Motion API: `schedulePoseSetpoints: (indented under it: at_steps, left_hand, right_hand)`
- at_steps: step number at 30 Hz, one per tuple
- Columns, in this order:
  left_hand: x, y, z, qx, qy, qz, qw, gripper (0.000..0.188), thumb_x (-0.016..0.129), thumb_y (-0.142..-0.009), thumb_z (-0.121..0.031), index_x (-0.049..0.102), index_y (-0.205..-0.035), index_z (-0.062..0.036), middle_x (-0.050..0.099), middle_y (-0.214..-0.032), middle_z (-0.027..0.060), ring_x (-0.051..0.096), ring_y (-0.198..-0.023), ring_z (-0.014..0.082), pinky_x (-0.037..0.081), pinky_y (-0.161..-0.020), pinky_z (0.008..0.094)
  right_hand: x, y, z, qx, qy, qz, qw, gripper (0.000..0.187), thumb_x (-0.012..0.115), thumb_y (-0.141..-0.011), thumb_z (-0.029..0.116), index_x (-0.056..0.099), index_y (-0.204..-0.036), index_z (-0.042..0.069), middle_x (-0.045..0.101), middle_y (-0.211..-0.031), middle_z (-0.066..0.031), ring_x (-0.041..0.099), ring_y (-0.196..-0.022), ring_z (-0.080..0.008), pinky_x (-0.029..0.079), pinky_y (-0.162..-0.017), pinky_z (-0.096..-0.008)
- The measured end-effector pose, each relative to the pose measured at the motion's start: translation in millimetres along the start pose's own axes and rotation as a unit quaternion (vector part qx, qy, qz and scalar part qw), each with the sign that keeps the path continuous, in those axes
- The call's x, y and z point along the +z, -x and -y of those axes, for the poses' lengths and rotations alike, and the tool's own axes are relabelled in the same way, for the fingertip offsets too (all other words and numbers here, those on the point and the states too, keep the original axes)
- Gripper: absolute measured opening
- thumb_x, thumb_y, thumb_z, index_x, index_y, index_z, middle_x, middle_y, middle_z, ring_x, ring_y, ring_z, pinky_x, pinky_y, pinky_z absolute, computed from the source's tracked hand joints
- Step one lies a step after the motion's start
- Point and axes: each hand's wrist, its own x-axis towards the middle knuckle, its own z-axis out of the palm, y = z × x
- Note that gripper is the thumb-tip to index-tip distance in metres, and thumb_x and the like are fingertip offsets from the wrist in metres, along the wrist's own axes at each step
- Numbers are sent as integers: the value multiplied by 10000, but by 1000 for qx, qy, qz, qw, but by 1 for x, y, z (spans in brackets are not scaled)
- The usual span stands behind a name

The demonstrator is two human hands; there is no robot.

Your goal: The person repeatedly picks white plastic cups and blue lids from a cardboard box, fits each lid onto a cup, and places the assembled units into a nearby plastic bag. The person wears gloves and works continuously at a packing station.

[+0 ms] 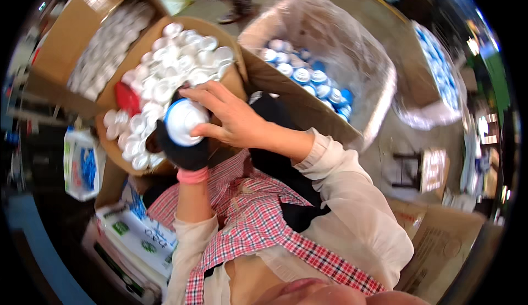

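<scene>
A white cap with a blue rim (181, 119) is held over the near edge of a cardboard box (239, 68) of loose white caps (165, 66). My left hand (184, 154), in a black glove with a pink cuff, is closed around its underside; its fingers are mostly hidden. Bare, my right hand (239, 121) grips the same cap from the right, thumb on its white top and fingers at its far edge. Whether the cap has more than one part cannot be seen.
A plastic-lined box (374, 68) at the far right holds several blue-and-white caps (302, 75). A red object (127, 99) lies among the white caps. To the left stands a white tub (82, 162) with blue pieces; a small stool (407, 170) is at right.
</scene>
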Motion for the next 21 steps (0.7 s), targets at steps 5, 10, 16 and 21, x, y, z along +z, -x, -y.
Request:
schedulePoseSetpoints:
  at_steps: [5, 10, 16, 21]
  left_hand:
    - [41, -9, -9, -155, 250, 151, 944, 525, 524, -911, -330, 459, -1282, 36, 528, -1261, 168, 515, -1152, 267, 401, -970, 386]
    - [37, -47, 33, -197, 326, 197, 903, 566, 329, -993, -380, 328, -1401, 14, 394, -1420, 161, 370, -1326, 322, 281, -1094, 479]
    - [-49, -54, 117, 266, -434, 362, 781, 373, 441, -956, -209, 507, -1262, -5, 543, -1256, 117, 532, -1164, 255, 461, -939, 373]
    - [-53, -13, 143, -262, -147, 225, 927, 368, 462, -979, -226, 512, -1263, 2, 559, -1212, 101, 543, -1091, 199, 442, -918, 331]
  right_hand:
    - [-41, 34, -21, 196, -406, 7, 892, 773, 830, -700, 232, 425, -1327, 31, 524, -1216, -99, 525, -1094, -181, 432, -948, -335]
    - [-177, 98, -82, 313, 35, -158, 936, 698, 861, -637, 217, 515, -1222, 54, 594, -1046, -63, 579, -1013, -182, 471, -866, -343]
    - [-271, 317, -270, 614, 256, 68, 743, 805, 891, -553, 266, 550, -1255, 67, 612, -1166, -170, 611, -1021, -307, 505, -819, -406]
    - [-234, 364, -317, 755, 183, 87, 624, 1033, 902, -531, 423, 437, -1270, -130, 526, -1275, -255, 596, -1079, -348, 540, -767, -420]
